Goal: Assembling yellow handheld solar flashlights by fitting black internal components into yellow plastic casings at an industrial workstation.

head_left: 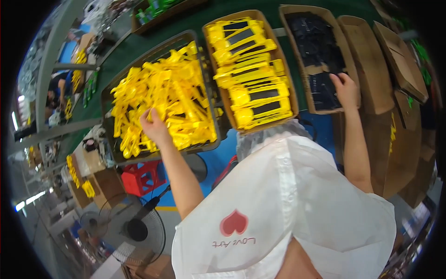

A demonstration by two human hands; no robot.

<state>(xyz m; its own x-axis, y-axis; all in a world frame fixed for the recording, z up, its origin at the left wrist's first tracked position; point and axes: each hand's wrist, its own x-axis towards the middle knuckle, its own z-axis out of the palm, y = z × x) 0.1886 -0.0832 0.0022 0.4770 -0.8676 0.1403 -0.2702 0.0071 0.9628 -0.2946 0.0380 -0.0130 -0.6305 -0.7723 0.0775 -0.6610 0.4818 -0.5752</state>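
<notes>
My left hand (156,129) is over the near part of a dark bin (110,139) heaped with yellow plastic parts (162,88). Its thumb and fingers are bent together at one of these parts. On the right, my right hand (347,91) reaches over a cardboard box (350,65) of flat black pieces (316,42), fingertips pinched at a black piece near its right side. Between the hands stands another cardboard box (289,79) holding stacked yellow parts with dark panels (260,69); neither hand touches it.
Two more open cartons (369,65) (399,60) stand at the right. A fan (137,230) and a red plastic stool (141,179) are at the lower left, below the bench. Another person (58,90) works at the far left. A metal frame post (46,69) rises nearby.
</notes>
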